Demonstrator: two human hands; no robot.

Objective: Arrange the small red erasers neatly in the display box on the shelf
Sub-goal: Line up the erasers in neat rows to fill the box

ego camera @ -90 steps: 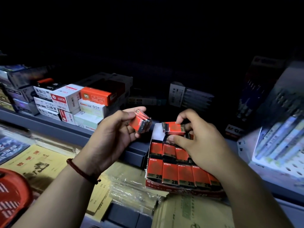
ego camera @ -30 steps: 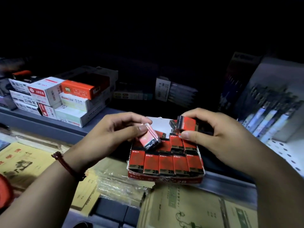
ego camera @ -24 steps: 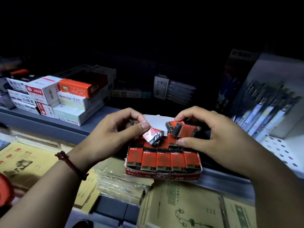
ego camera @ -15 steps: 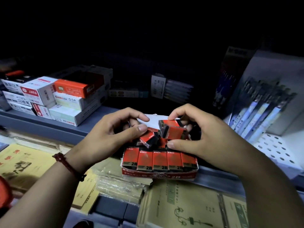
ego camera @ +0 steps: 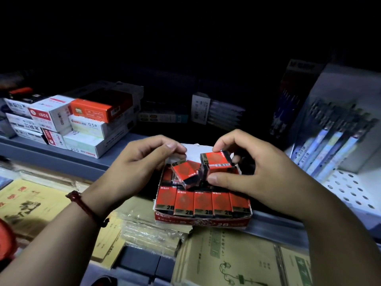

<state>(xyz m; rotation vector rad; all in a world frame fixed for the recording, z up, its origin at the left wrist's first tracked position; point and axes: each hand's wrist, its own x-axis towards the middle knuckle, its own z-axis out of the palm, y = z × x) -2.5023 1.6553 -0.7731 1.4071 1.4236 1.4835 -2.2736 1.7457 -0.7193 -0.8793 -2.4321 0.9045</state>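
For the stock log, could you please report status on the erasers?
Left grip pinches a tilted eraser over the display box. Right grip pinches second eraser beside it. Front row seated, five across. Rear rows hidden by hands.

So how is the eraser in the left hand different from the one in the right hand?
The left hand pinches the left eraser by one end; the right hand holds the right eraser between forefinger above and thumb below. The left eraser tilts, its dark end dipping toward the display box; the right eraser lies nearly level, higher up. Both are red, marked 2B.
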